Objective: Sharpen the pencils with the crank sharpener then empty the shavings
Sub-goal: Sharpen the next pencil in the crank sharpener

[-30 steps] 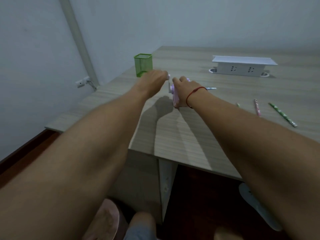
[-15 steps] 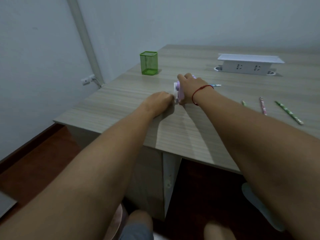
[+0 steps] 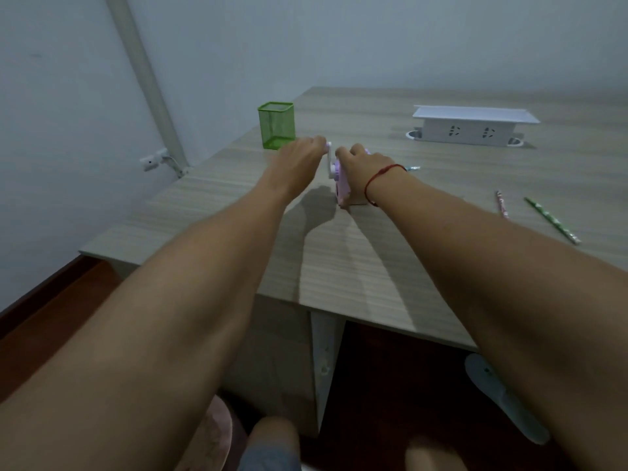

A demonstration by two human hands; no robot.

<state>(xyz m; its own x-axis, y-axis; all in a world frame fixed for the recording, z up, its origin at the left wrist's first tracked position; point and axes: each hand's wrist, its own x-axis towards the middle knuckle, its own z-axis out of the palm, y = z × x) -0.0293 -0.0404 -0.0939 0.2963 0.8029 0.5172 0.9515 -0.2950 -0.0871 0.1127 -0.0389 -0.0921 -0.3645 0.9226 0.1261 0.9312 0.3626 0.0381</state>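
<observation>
Crank sharpener [image 3: 341, 185], lilac-pink with a white crank [image 3: 329, 162], stands on the pale wood-grain surface [image 3: 238, 198] near its front left part, between the person's two outstretched arms. The left hand [image 3: 299, 156] has its fingers curled round the top end of the crank, which points upward. The right hand [image 3: 365, 164], with a red string bracelet [image 3: 380, 175] at the wrist, lies over the sharpener's body and grips it from above, hiding most of it. A pencil end [image 3: 413, 168] with a light blue-green pattern sticks out to the right just past that wrist; whether it sits in the sharpener is hidden by the hand. Further right, well apart from the sharpener, a pink patterned pencil [image 3: 502, 203] and a green patterned pencil [image 3: 550, 220] lie loose on the surface near each other. A green mesh pencil holder [image 3: 276, 125] stands upright just behind the left hand. A white socket box [image 3: 472, 125] sits toward the back right. Below the surface's edge a grey slipper [image 3: 503, 396] lies on the dark red floor.
</observation>
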